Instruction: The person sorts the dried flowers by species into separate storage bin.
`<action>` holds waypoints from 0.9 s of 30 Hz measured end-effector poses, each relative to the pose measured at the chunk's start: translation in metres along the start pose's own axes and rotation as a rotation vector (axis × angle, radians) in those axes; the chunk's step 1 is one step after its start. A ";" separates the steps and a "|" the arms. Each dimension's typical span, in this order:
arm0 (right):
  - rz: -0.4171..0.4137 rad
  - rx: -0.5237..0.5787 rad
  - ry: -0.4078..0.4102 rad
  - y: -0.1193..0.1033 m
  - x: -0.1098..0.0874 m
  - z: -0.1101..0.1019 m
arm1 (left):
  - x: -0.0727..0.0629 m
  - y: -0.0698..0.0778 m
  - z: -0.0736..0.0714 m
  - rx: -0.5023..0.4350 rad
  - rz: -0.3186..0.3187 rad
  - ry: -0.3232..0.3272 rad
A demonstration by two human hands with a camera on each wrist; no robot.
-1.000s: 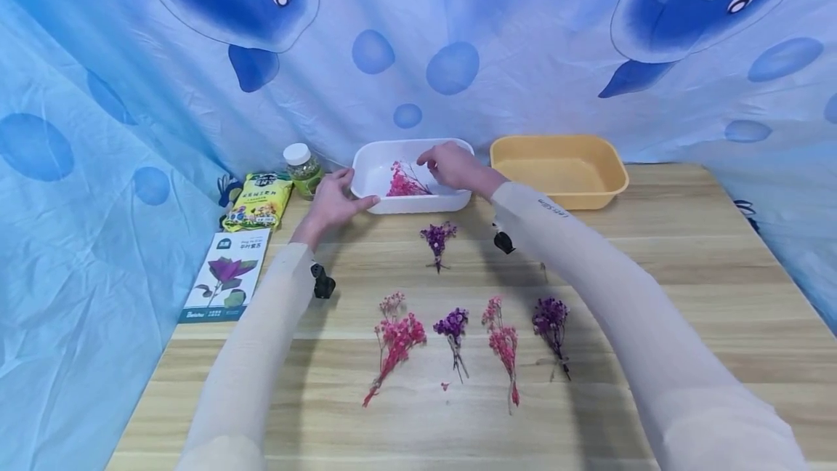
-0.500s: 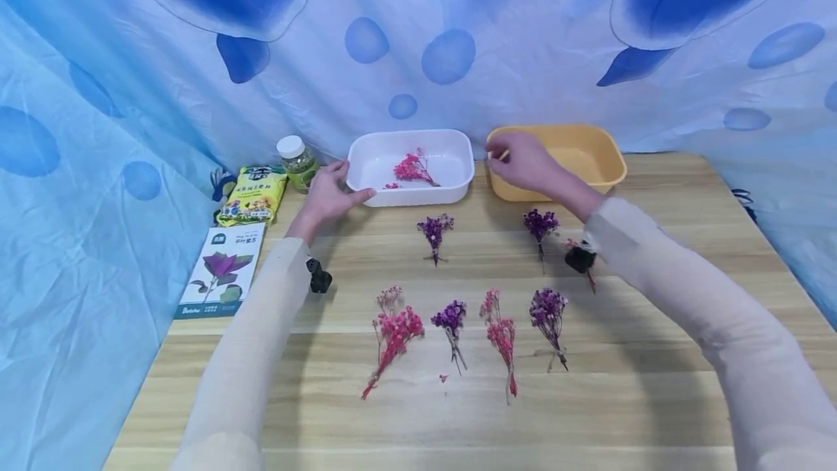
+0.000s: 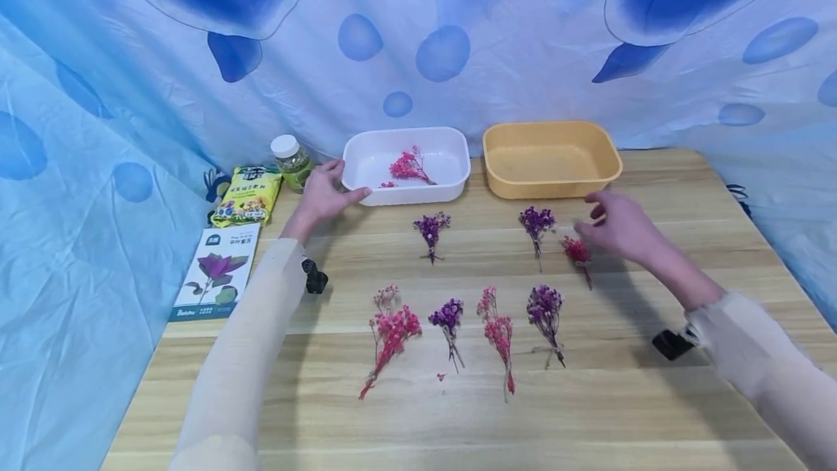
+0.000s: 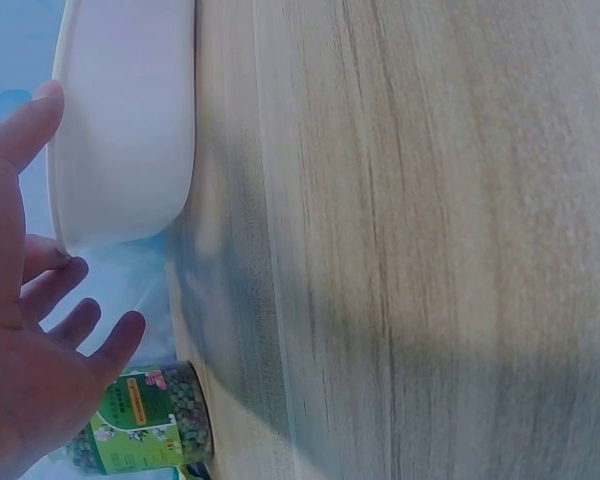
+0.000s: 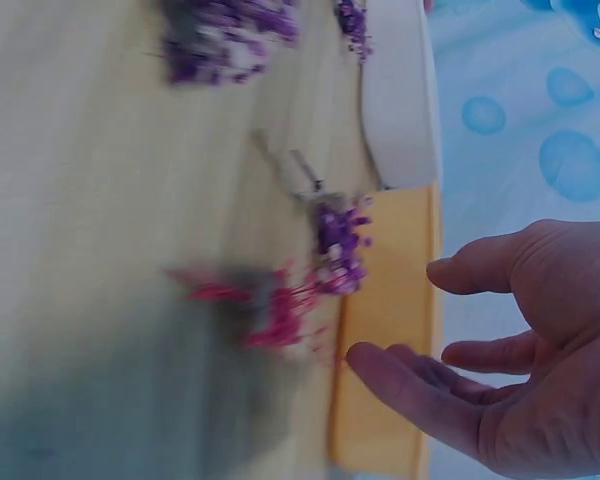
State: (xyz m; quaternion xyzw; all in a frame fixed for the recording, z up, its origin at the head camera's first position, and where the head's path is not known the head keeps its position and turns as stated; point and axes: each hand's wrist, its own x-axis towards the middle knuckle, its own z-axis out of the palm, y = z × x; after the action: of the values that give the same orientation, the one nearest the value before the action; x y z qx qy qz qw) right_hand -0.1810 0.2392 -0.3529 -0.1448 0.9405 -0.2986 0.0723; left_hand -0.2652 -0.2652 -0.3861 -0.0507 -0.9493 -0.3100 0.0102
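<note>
My left hand (image 3: pixel 325 193) rests at the left end of the white plastic tub (image 3: pixel 418 196), thumb at its front rim and index fingertip at its end. The other fingers are loosely spread in the left wrist view. Inside the tub lies a pink dried-flower sprig (image 3: pixel 409 166) with small fallen bits. My right hand (image 3: pixel 617 226) hovers, holding nothing, fingers spread, just right of a small red dried-flower bunch (image 3: pixel 577 250) and in front of the yellow tub (image 3: pixel 552 188). A purple bunch (image 3: pixel 538 221) lies left of the red one.
Purple bunches (image 3: pixel 431 230) and pink bunches (image 3: pixel 394 335) lie across the wooden table. A white-lidded jar (image 3: pixel 292 163), a yellow packet (image 3: pixel 248 196) and a leaflet (image 3: pixel 214 272) stand or lie at the left. A blue curtain (image 3: pixel 523 35) hangs behind the tubs.
My right hand has left the white tub, where it was at the pink sprig, and moved right past the yellow tub to near the red bunch. The left hand stays at the white tub.
</note>
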 end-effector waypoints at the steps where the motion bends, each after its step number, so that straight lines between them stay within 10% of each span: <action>1: 0.019 -0.004 -0.006 0.004 -0.006 0.001 | 0.000 0.000 0.000 -0.002 0.001 0.001; 10: 0.150 -0.040 0.081 0.020 -0.042 0.011 | 0.000 0.000 -0.001 -0.013 -0.005 0.009; 27: 0.125 -0.049 0.080 0.021 -0.035 0.055 | -0.002 0.002 -0.001 -0.025 -0.030 -0.008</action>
State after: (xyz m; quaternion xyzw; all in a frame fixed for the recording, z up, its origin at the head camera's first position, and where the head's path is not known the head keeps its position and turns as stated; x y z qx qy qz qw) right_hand -0.1398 0.2367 -0.4084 -0.0753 0.9569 -0.2759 0.0497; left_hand -0.2627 -0.2639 -0.3845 -0.0377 -0.9461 -0.3216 0.0013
